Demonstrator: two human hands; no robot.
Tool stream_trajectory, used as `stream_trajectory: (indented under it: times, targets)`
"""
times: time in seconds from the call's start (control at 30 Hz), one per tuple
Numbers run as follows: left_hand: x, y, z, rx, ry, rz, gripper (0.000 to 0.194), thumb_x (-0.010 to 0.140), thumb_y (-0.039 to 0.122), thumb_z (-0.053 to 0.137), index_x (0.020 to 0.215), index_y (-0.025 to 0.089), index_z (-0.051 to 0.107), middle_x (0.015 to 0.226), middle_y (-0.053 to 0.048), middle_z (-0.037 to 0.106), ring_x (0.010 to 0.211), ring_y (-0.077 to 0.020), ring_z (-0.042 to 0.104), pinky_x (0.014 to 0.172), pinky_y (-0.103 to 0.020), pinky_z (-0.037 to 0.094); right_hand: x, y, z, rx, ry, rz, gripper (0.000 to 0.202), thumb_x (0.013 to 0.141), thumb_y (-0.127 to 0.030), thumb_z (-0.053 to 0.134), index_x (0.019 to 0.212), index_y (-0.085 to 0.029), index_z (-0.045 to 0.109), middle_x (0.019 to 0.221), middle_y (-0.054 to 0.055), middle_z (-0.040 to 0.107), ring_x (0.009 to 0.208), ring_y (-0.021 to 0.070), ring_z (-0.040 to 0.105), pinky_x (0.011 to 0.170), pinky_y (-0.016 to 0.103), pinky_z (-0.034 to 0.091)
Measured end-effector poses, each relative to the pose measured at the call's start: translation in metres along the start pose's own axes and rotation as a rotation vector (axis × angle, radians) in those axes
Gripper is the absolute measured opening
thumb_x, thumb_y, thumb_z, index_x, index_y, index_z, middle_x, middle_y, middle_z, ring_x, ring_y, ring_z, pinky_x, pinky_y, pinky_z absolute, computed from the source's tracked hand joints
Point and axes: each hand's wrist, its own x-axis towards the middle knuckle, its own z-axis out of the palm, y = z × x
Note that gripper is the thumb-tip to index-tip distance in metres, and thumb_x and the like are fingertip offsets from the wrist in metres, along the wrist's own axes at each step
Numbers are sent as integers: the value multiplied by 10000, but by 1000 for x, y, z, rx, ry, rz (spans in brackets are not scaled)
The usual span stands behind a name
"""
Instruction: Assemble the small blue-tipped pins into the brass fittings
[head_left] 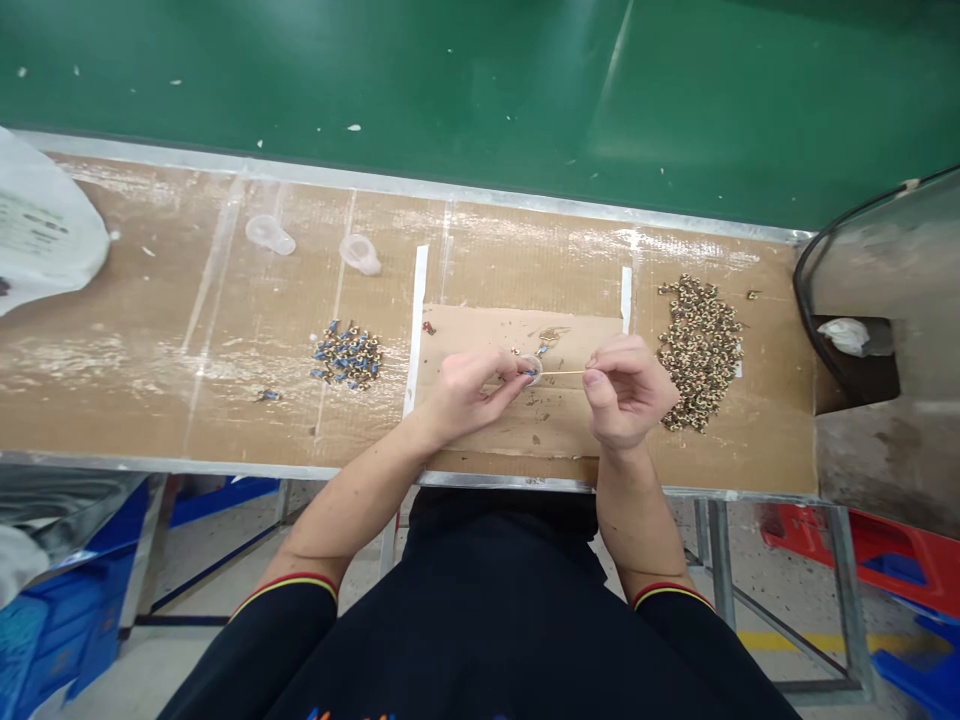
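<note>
Where a long surface (225, 466) is covered with brown cardboard (172, 300), a large heap of brass-coloured parts (702, 352) is spread beside the right hand (627, 390), and a smaller pile of blue-marked parts (347, 357) is gathered left of the left hand (476, 386). A thin stick (562, 373) is pinched in the right fingertips, its tip pointed at a tiny blue part (532, 373) gripped mid-surface by the left fingertips.

Green surface (480, 90), speckled grey floor (787, 580)
</note>
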Motion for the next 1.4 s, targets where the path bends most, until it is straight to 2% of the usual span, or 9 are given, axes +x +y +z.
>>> stream_trajectory:
  times: [0.17, 0.53, 0.83, 0.9, 1.03, 1.1, 1.17, 1.27, 1.4]
  targets:
    - [0, 0, 1, 31, -17, 42, 249, 930, 103, 701, 834, 213, 498, 843, -17, 801, 816, -136, 808, 708, -212, 633, -1, 1, 0, -15, -16, 6, 86, 921, -250, 657, 836, -254, 647, 656, -40, 559, 604, 151, 531, 582, 321, 415]
    - [2, 1, 0, 53, -27, 55, 269, 949, 125, 685, 810, 215, 472, 812, -3, 786, 808, -130, 804, 701, -213, 635, 1, -1, 0, -45, -43, 21, 122, 928, -262, 644, 807, -253, 628, 646, -40, 570, 591, 149, 533, 569, 326, 425]
    - [1, 1, 1, 33, -15, 56, 302, 918, 90, 717, 806, 210, 464, 795, -11, 786, 817, -145, 812, 698, -204, 627, 1, 0, 1, -6, -50, -4, 82, 909, -200, 658, 842, -245, 645, 671, -41, 594, 597, 136, 528, 569, 311, 416]
    - [1, 1, 1, 32, -10, 56, 299, 917, 89, 717, 803, 212, 470, 792, -4, 788, 817, -146, 813, 692, -206, 631, 1, 1, 0, -3, -19, -5, 88, 912, -220, 660, 829, -245, 646, 669, -38, 589, 598, 138, 532, 572, 312, 420]
    - [1, 1, 0, -35, 34, 38, 221, 924, 109, 716, 839, 209, 538, 813, -8, 803, 815, -150, 814, 688, -218, 646, 5, 4, -7, 22, 164, 23, 159, 914, -322, 671, 780, -244, 637, 671, -25, 563, 594, 147, 529, 539, 304, 409]
    - [-1, 1, -2, -95, 54, 5, 170, 921, 124, 725, 872, 203, 582, 858, -29, 817, 826, -155, 814, 726, -237, 662, 8, 6, -13, 1, 198, 35, 175, 914, -347, 673, 777, -243, 642, 671, -23, 561, 597, 149, 529, 535, 299, 410]
    - [-2, 2, -3, -141, 66, -30, 133, 917, 130, 732, 893, 197, 620, 889, -44, 823, 842, -158, 814, 763, -250, 672, 11, 6, -17, -52, 78, 39, 144, 915, -301, 679, 787, -240, 657, 665, -29, 579, 598, 141, 536, 549, 291, 425]
    - [-3, 2, -5, -165, 77, -64, 80, 924, 148, 731, 907, 195, 667, 898, -50, 826, 856, -157, 814, 785, -258, 680, 14, 8, -18, -147, -250, 37, 99, 907, -177, 686, 823, -228, 691, 697, -31, 655, 606, 122, 577, 564, 264, 448]
    - [-3, 3, -6, -198, 91, -106, 42, 942, 184, 712, 906, 205, 715, 899, -51, 831, 855, -163, 815, 809, -287, 689, 10, 12, -13, -268, -536, -10, 78, 941, -189, 673, 893, -209, 731, 796, 15, 721, 703, 148, 674, 628, 263, 527]
